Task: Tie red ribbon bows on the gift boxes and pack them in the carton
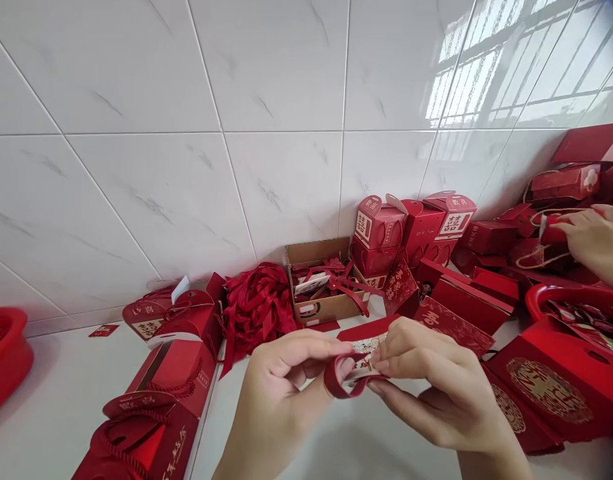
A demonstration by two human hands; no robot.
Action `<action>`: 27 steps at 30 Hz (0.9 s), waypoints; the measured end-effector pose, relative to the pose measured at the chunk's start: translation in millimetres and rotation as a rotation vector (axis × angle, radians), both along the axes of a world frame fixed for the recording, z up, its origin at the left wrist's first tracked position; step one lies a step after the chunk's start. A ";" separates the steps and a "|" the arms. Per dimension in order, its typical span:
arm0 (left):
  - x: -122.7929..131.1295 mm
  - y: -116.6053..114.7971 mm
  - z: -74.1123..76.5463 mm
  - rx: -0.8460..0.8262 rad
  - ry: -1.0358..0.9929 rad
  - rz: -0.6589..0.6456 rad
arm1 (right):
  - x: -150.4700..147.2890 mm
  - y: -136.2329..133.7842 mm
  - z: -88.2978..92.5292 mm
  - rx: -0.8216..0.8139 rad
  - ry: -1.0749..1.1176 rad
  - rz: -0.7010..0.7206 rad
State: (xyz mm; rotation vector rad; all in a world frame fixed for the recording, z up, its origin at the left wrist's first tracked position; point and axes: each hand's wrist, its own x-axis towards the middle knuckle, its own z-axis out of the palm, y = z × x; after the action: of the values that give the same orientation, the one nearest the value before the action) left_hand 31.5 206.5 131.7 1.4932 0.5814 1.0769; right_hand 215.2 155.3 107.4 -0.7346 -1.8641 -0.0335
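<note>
In front of me, both hands grip one small piece: a dark red ribbon-like band (338, 387) curved into a loop around a white, gold-and-red patterned piece (369, 345). I cannot make out exactly what the patterned piece is. My left hand (289, 383) is closed on the band's left side, its thumb inside the loop. From the right, my right hand (429, 380) pinches the band and patterned piece between thumb and fingers. Just beyond the hands are a heap of red ribbons (261, 300) and an open cardboard box (306, 312) with red ribbon pieces and cards in it.
Red gift boxes (161, 393) stand at left, with more stacked boxes (379, 227) by the tiled wall. Large red boxes (546, 380) and a red basin (536, 300) crowd the right. Another person's hand (599, 240) reaches in there. Another red basin (9, 360) sits far left.
</note>
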 end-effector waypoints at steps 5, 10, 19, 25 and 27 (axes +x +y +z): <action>2.2 0.1 -3.0 0.146 0.060 0.018 | -0.2 1.8 -1.1 -0.007 -0.006 0.000; 4.0 0.4 -2.4 0.232 0.101 0.055 | 1.8 2.7 -1.8 -0.018 -0.009 0.001; 1.6 -1.7 -1.9 0.300 0.113 0.085 | 2.5 3.2 -1.6 0.004 -0.024 -0.033; 4.2 -1.9 -2.9 0.366 0.161 0.090 | 2.2 1.9 -2.0 0.007 -0.032 -0.046; 4.9 -2.2 -2.5 0.388 0.161 0.089 | 2.0 1.9 -2.0 0.010 -0.028 -0.038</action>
State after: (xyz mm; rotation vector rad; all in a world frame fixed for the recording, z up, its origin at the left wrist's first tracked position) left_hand 36.4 204.3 129.2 1.9197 0.5761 1.1928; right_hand 217.2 157.2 105.5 -0.7664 -1.8750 -0.0782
